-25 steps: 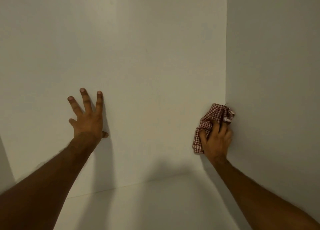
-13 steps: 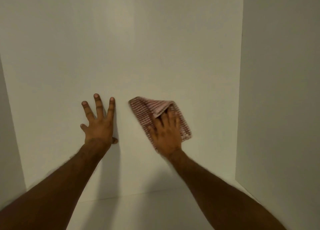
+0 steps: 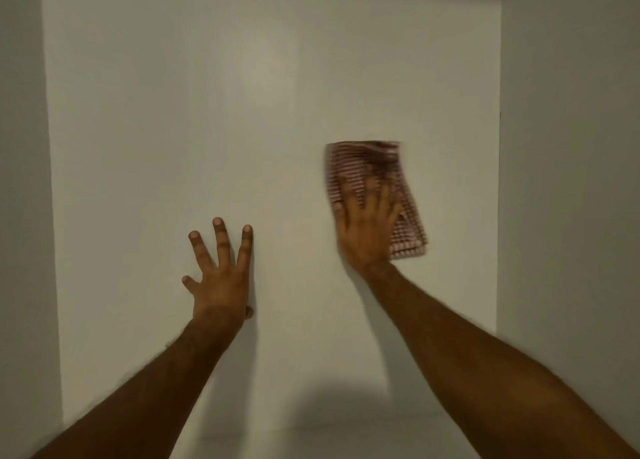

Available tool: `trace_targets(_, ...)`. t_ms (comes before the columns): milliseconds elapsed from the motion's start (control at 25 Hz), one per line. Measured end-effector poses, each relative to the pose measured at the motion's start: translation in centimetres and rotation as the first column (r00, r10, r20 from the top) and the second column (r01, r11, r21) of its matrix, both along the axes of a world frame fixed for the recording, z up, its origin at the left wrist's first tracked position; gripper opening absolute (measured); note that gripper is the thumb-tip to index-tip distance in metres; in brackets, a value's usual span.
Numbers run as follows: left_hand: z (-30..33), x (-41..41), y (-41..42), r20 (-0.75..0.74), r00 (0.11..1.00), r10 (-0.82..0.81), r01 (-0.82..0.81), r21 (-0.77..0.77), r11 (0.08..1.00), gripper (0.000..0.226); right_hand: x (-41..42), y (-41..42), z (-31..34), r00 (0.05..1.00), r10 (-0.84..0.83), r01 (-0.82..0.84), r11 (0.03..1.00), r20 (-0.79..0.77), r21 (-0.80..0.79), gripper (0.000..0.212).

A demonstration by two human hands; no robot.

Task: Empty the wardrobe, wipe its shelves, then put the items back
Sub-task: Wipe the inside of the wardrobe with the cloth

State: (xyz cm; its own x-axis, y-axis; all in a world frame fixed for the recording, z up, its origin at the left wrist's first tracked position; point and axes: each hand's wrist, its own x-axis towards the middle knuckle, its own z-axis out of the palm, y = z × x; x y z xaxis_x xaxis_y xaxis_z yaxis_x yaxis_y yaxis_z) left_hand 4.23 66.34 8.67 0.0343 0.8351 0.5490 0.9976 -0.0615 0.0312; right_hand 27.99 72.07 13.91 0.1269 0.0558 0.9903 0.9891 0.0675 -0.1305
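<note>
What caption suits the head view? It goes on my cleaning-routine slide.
Right hand presses a checked cloth to the wardrobe's back panel; left hand braces flat beside it.

Little besides light and shadow shows here. A broad rounded shadow (image 3: 346, 406) lies low in the middle, across the seam where the back panel (image 3: 138, 147) meets the shelf floor (image 3: 311, 448). A narrow upright shadow (image 3: 255, 337) and a slanting one (image 3: 375, 323) fall higher on that panel. A soft pale glare (image 3: 266, 77) sits near its top. A tiny dark speck (image 3: 500, 114) marks the right corner seam.
</note>
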Motion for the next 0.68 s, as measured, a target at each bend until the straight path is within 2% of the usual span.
trace_targets(80,0.0,-0.1,0.0,0.012,1.000,-0.017,0.017,-0.008,1.000,0.152,-5.7,-0.6,0.9,0.952,0.088,-0.065,0.994,0.294,-0.087,0.049)
trace_targets(160,0.0,-0.2,0.1,0.018,1.000,-0.023,0.023,-0.009,1.000,0.152,-7.2,-1.0,2.5,0.902,0.147,-0.086,0.983,0.406,-0.164,0.050)
trace_targets(200,0.0,-0.2,0.1,0.009,1.000,-0.022,0.022,-0.006,1.000,0.152,-6.2,-0.9,3.8,0.905,0.144,-0.081,0.982,0.401,-0.170,0.051)
trace_targets(240,-0.1,-0.3,0.0,-0.002,1.000,-0.015,0.015,-0.006,1.000,0.152,-4.2,-0.7,5.0,0.931,0.120,-0.072,0.986,0.346,-0.149,0.051)
trace_targets(320,-0.2,-0.2,-0.1,-0.012,1.000,0.010,-0.010,-0.008,1.000,0.150,2.0,-0.5,7.7,0.998,0.022,-0.016,0.995,0.064,-0.095,0.055)
trace_targets(360,-0.2,-0.1,-0.1,-0.015,1.000,0.027,-0.027,-0.003,1.000,0.149,5.8,-1.0,9.0,0.992,-0.018,0.006,0.995,-0.129,-0.097,0.057)
trace_targets(440,-0.1,0.1,-0.1,-0.027,0.998,0.051,-0.051,0.004,0.999,0.148,12.0,-2.9,11.3,0.893,-0.023,-0.050,0.988,-0.449,-0.149,0.058)
trace_targets(480,0.0,0.1,-0.2,-0.031,0.998,0.060,-0.060,0.003,0.998,0.148,13.4,-3.7,12.4,0.856,-0.008,-0.097,0.980,-0.516,-0.176,0.058)
trace_targets(560,0.1,0.2,-0.4,-0.028,0.997,0.068,-0.069,-0.022,0.997,0.147,12.9,-4.0,14.2,0.838,-0.002,-0.128,0.971,-0.546,-0.201,0.057)
trace_targets(640,0.3,0.2,-0.4,-0.031,0.997,0.069,-0.070,-0.039,0.997,0.147,9.0,-3.3,16.1,0.850,-0.001,-0.125,0.971,-0.527,-0.204,0.055)
trace_targets(680,0.3,0.2,-0.4,-0.024,0.997,0.070,-0.071,-0.046,0.996,0.147,6.2,-3.0,17.0,0.883,0.004,-0.114,0.971,-0.468,-0.208,0.054)
